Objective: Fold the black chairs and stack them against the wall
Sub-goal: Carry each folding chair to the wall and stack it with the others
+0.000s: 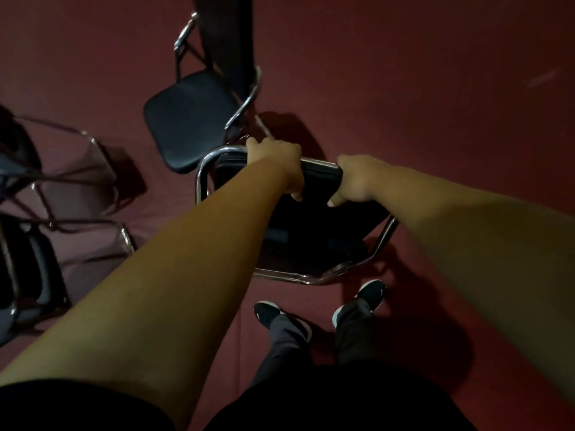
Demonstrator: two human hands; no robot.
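Observation:
A black chair with a chrome frame (311,231) stands right in front of my feet, seen from above and behind. My left hand (277,163) grips the top of its black backrest near the left chrome bend. My right hand (354,178) grips the same top edge a little to the right, thumb down the near face. A second black chair (189,119) stands unfolded just beyond it, its seat toward the left.
Two more chrome-framed black chairs (34,237) stand at the left edge, one behind the other. The floor is dark red carpet (435,104), open to the right. My feet in black shoes (370,295) stand just behind the held chair.

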